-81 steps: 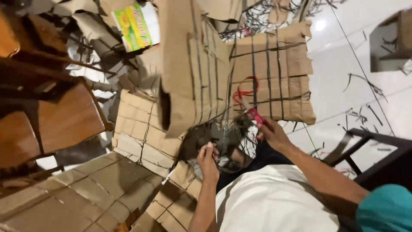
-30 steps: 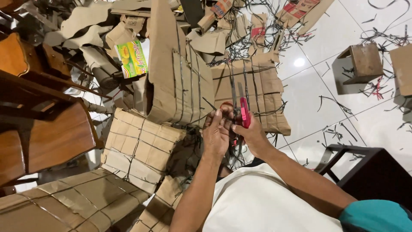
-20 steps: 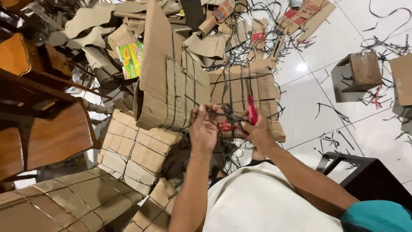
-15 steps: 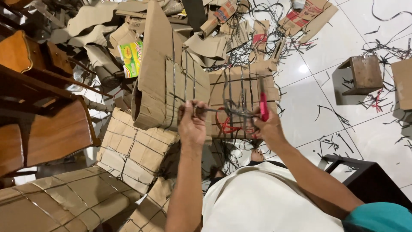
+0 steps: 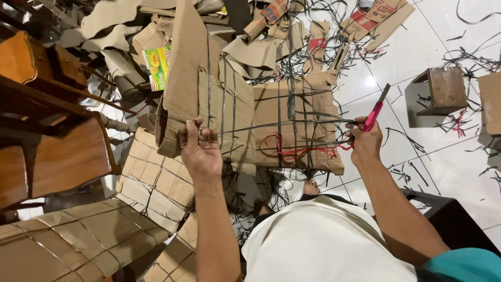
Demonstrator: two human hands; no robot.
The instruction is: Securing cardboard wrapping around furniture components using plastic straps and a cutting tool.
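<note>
My left hand [image 5: 200, 150] grips the ends of black plastic straps [image 5: 282, 125] that stretch across to my right hand [image 5: 364, 142]. My right hand holds a red utility knife [image 5: 374, 112] with its blade pointing up, and also pinches the straps' other ends. Behind the taut straps lies a strapped bundle of flattened brown cardboard [image 5: 292, 125], with a red cord [image 5: 297, 151] across its lower part. A second folded cardboard bundle [image 5: 203, 89] stands tilted just left of it.
Wooden chairs [image 5: 57, 151] stand at the left. Tied cardboard bundles [image 5: 78, 240] lie at lower left. Loose cardboard scraps and black strap offcuts [image 5: 469, 57] litter the white tile floor. A small wooden stool [image 5: 443, 91] is at right, a dark stool [image 5: 449, 219] under my right arm.
My hands were close together at the bundle's front; they have pulled apart sideways, the left going left and the right going right with the knife, drawing the black straps taut between them.
</note>
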